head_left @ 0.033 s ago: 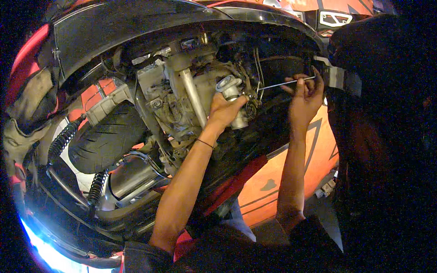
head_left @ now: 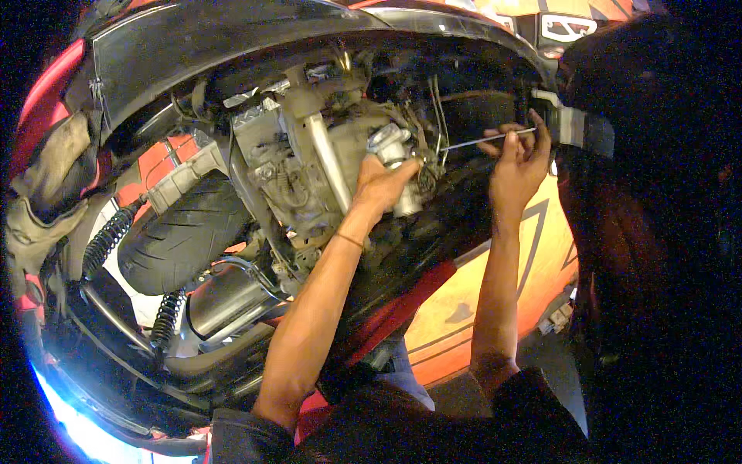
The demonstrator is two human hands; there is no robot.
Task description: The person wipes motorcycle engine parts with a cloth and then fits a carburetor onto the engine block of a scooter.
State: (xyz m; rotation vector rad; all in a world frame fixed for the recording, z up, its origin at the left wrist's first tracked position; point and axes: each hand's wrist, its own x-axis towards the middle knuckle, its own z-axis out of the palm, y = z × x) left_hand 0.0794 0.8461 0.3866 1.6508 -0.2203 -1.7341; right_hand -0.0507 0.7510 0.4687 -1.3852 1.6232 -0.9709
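Note:
My left hand (head_left: pixel 377 185) grips a silver metal part (head_left: pixel 389 141) with a round mouth at its upper end, much like a throttle body. It is held over the exposed engine bay of a scooter. Fingers and thumb wrap its middle, hiding some of it. To the right, my right hand (head_left: pixel 519 166) pinches a thin straight metal rod (head_left: pixel 475 142) between thumb and fingers, other fingers raised. The rod's far tip points left, close to thin cables (head_left: pixel 441 127) beside the silver part; whether it touches them I cannot tell.
A rear tyre (head_left: pixel 185 236), coil shock absorbers (head_left: pixel 112 238) and a dark muffler (head_left: pixel 226 300) lie to the left. Black bodywork (head_left: pixel 247 54) curves across the top. An orange panel (head_left: pixel 452 329) shows between my forearms. Darkness covers the far right.
The silver part has tilted slightly in my left hand, its round mouth showing less openly. My right hand keeps the same pinch on the rod.

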